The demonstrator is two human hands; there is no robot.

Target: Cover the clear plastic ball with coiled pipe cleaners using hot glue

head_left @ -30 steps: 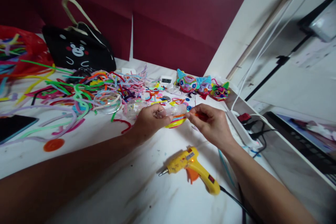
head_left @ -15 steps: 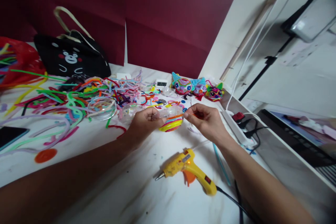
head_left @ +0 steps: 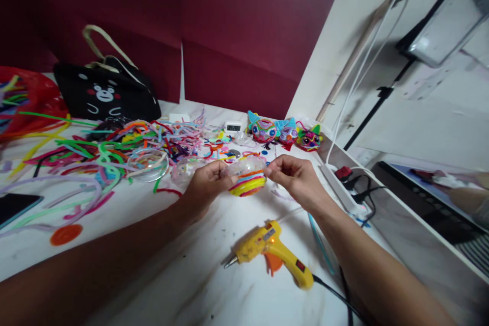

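Note:
My left hand [head_left: 208,183] grips a clear plastic ball [head_left: 248,165] by its left side, thumb in front. Bands of yellow, pink, blue and orange pipe cleaner wrap the ball's lower part; its top is bare and see-through. At the ball's right edge, my right hand [head_left: 292,175] pinches the end of an orange pipe cleaner [head_left: 254,172], the topmost band. The fingertips partly hide that end. Below the hands, a yellow hot glue gun [head_left: 263,242] lies on its side, nozzle to the left, a small light lit on its body.
Tangled pipe cleaners [head_left: 103,150] and a clear round dish [head_left: 148,165] lie left. Behind stand finished colourful animal-face ornaments [head_left: 263,131], a small digital clock [head_left: 233,127] and a black bag [head_left: 107,89]. A power strip [head_left: 342,188] with cables runs along the right; a phone [head_left: 17,209] lies far left.
My right fingers have come in against the ball's right side, along the orange pipe cleaner. The ball has tilted slightly. The view has shifted a little; the glue gun stays put.

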